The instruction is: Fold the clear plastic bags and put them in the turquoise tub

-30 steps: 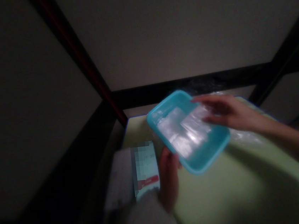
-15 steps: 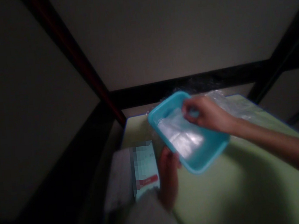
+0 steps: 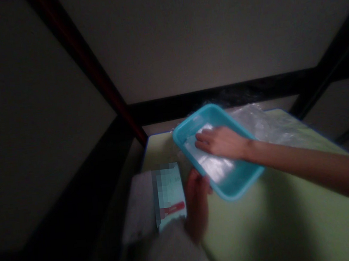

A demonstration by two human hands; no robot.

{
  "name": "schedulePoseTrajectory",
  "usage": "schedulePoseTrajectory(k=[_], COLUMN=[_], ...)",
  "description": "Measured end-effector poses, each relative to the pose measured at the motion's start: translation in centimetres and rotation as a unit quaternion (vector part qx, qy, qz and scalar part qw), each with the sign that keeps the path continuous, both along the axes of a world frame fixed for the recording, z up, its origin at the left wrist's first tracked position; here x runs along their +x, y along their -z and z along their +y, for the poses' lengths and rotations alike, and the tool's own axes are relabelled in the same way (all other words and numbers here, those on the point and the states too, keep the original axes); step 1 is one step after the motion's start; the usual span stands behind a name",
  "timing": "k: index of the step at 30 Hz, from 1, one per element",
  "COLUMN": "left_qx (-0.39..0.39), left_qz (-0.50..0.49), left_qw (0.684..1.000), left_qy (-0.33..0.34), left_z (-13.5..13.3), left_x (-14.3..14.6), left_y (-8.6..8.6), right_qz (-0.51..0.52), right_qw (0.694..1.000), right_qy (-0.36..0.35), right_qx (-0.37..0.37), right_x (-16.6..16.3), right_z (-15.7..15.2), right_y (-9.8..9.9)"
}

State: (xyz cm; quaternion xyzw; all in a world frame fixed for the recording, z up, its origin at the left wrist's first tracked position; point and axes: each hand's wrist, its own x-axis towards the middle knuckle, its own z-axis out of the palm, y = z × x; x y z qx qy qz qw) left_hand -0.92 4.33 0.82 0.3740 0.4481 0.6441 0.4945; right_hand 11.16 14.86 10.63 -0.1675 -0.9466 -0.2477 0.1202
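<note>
A light blue plastic tray [image 3: 243,190] is held tilted above the green tabletop. My left hand [image 3: 197,188] grips its near left rim, the thumb and fingertips at the edge. Inside the tray lies a clear, shiny plastic bag [image 3: 217,168], fairly flat against the bottom. My right hand [image 3: 221,141] reaches in from the right, palm down, and rests on the upper part of this bag. Its fingers are stretched out and slightly apart; the palm side is hidden.
Crumpled clear plastic wrap [image 3: 264,125] lies behind and right of the tray. A pale green box with a red stripe [image 3: 172,193] and a greyish-white item [image 3: 139,207] sit at the left of the green table [image 3: 235,236]. A wall [image 3: 214,39] rises behind.
My right hand has gone from a raised pinch over the tray's far side down and left onto the plastic bag, fingers now extended. My left hand keeps its hold on the tray.
</note>
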Motion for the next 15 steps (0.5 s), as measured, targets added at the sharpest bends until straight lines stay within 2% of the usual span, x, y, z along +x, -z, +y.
schedulePoseTrajectory(k=[4,8,15], left_qx=[0.002,0.0,0.0], left_qz=[-0.002,-0.002,-0.01], left_qw=[1.0,1.0,1.0], left_qy=[0.004,0.006,0.007], left_z=[0.03,0.03,0.0], left_x=[0.08,0.04,0.13], left_y=[0.04,0.02,0.0], right_qz=[-0.035,-0.067,-0.112], right_qw=[0.998,0.996,0.992], right_qy=[-0.044,-0.056,-0.051], right_qx=[0.025,0.031,-0.02], right_x=[-0.26,-0.84,-0.39], right_z=[-0.1,0.1,0.61], right_y=[0.49,0.85,1.03])
